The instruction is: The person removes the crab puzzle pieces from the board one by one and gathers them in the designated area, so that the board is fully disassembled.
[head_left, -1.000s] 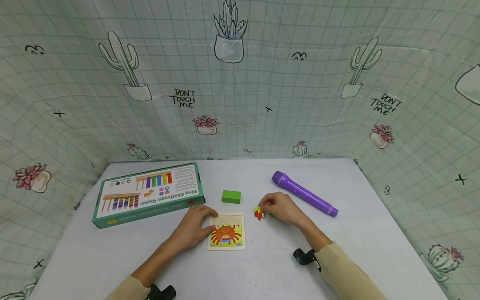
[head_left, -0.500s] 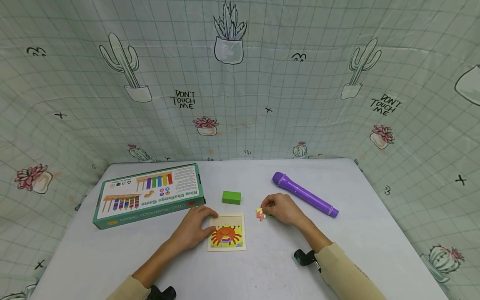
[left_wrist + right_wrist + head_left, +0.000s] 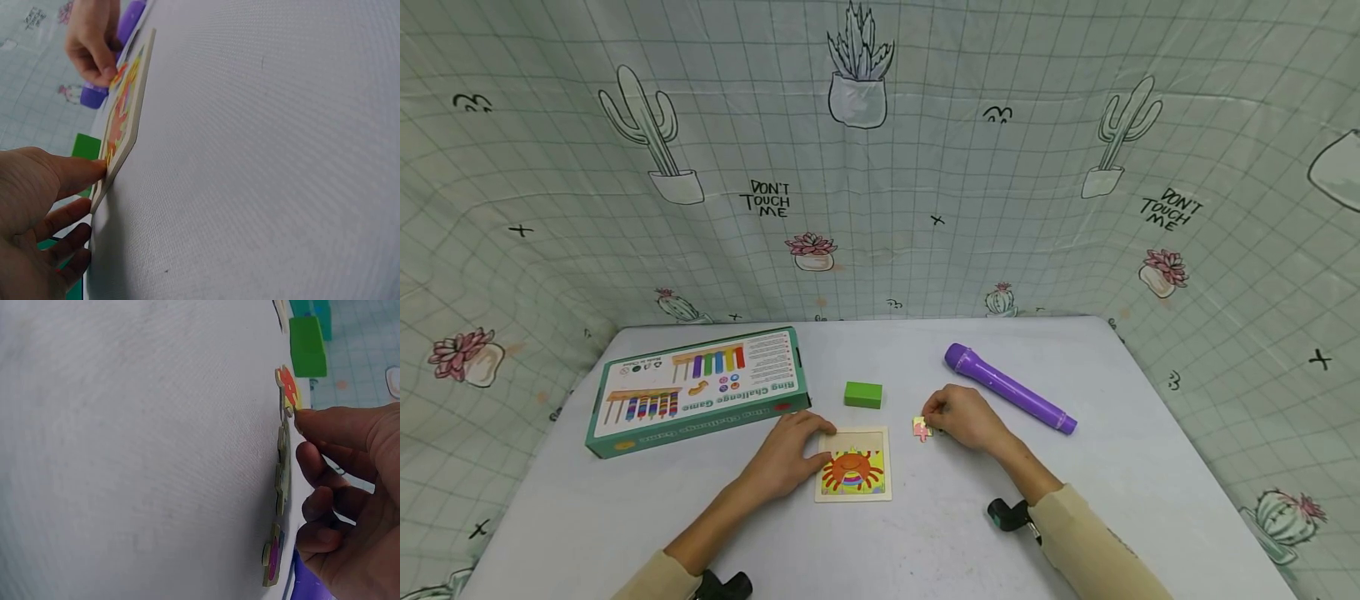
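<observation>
A square wooden puzzle board (image 3: 853, 498) with a red crab picture lies flat on the white table (image 3: 865, 550); its top strip is bare wood. My left hand (image 3: 786, 452) rests at its left side, thumb on the board and fingers relaxed; the left wrist view shows the thumb (image 3: 84, 173) over the edge. To the board's right, my right hand (image 3: 966, 417) pinches a small red-and-yellow puzzle piece (image 3: 289, 387) between thumb and forefinger. Below it in the right wrist view lie a pale piece (image 3: 283, 472) and a piece with purple (image 3: 274, 555), mostly hidden from the head view.
A green block (image 3: 862, 395) sits behind the board. The game box (image 3: 697, 387) lies at the back left, close to my left hand. A purple microphone-shaped tube (image 3: 1011, 388) lies beyond my right hand. Patterned cloth (image 3: 880, 250) rises behind the table.
The pinched piece has shifted slightly right with my right hand and looks paler, as if tilted to the light. My left hand and the board stay put.
</observation>
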`<action>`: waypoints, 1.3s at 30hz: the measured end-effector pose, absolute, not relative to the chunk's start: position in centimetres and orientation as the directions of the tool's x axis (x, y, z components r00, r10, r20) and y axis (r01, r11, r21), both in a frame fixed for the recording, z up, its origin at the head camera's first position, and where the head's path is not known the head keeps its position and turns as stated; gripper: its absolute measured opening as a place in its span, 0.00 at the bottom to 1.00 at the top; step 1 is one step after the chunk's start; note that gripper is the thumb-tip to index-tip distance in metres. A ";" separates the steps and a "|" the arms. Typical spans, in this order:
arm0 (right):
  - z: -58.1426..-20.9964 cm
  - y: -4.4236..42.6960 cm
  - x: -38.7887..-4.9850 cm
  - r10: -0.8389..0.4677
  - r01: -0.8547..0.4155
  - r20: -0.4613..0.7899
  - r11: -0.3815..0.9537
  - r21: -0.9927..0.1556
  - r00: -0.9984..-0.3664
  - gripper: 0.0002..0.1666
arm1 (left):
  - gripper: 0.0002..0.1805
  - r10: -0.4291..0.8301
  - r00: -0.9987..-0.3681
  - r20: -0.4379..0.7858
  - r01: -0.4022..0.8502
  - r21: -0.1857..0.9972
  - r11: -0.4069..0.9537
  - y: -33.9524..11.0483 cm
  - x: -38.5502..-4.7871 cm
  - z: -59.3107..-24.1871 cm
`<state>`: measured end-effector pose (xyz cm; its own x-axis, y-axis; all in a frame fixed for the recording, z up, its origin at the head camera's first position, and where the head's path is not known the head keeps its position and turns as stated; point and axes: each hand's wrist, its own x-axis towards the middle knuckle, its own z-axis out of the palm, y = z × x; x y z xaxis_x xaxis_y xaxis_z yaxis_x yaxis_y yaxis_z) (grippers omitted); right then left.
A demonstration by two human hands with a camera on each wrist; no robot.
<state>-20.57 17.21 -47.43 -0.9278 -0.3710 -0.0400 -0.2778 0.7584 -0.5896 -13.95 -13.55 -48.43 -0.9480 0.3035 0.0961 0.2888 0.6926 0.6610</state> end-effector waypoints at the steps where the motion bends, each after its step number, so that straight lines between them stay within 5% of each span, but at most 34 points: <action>1: -47.5 17.2 -20.6 -0.369 -0.277 -0.040 0.761 -0.587 -0.928 0.03 | 0.15 0.302 -0.948 0.096 0.288 0.660 0.694 -13.5 -13.9 -48.4; 26: -47.7 16.6 -20.4 -0.335 -0.263 -0.048 0.813 -0.519 -0.941 0.03 | 0.09 0.359 -0.926 0.122 0.353 0.621 0.700 -13.8 -13.8 -48.5; 39: -46.5 15.3 -19.0 -0.406 -0.297 -0.043 0.734 -0.611 -0.913 0.05 | 0.10 0.420 -0.892 0.166 0.426 0.618 0.661 -13.9 -13.8 -48.6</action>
